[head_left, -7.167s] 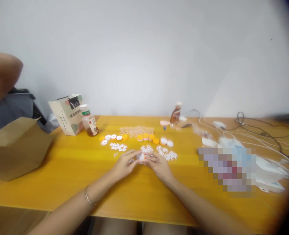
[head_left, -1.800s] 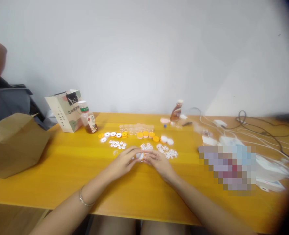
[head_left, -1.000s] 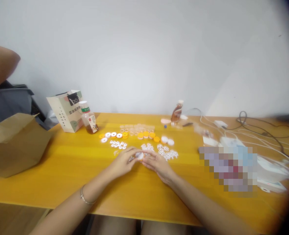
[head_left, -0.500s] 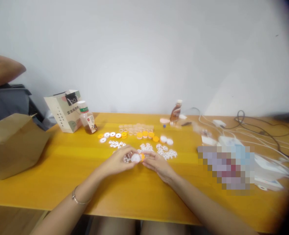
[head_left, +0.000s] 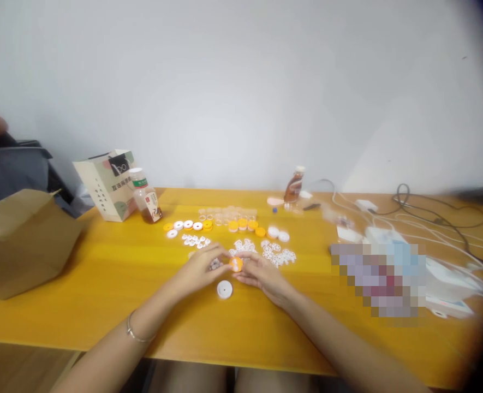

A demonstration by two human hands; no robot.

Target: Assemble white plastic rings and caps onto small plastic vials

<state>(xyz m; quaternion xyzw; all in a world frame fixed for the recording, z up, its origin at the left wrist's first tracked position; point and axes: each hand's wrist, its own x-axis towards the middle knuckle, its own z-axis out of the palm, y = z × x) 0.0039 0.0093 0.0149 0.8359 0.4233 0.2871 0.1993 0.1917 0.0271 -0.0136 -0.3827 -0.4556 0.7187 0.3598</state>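
Note:
Between my two hands is a small round orange cap (head_left: 236,265) with white bits inside it. My right hand (head_left: 263,274) grips its right side, fingers curled round it. On the other side, the thumb and fingertips of my left hand (head_left: 200,268) close on the cap's left edge. A white disc (head_left: 225,289) with a small centre hole lies flat on the table just below the cap. Small white pieces (head_left: 215,264) show partly behind my left hand. Farther off lie white gear-like pieces (head_left: 280,255) and small white parts (head_left: 196,241).
Behind the hands stand rows of orange and white caps (head_left: 242,224) and clear rings (head_left: 219,221). A paper bag (head_left: 106,188), a drink bottle (head_left: 146,199) and a brown bag (head_left: 24,245) are at left. Another bottle (head_left: 293,188) and cables (head_left: 413,210) are at right.
The white disc has left my left hand and now lies on the table. My left fingers have moved onto the orange cap. At far left, another person's arm has shifted mostly out of view.

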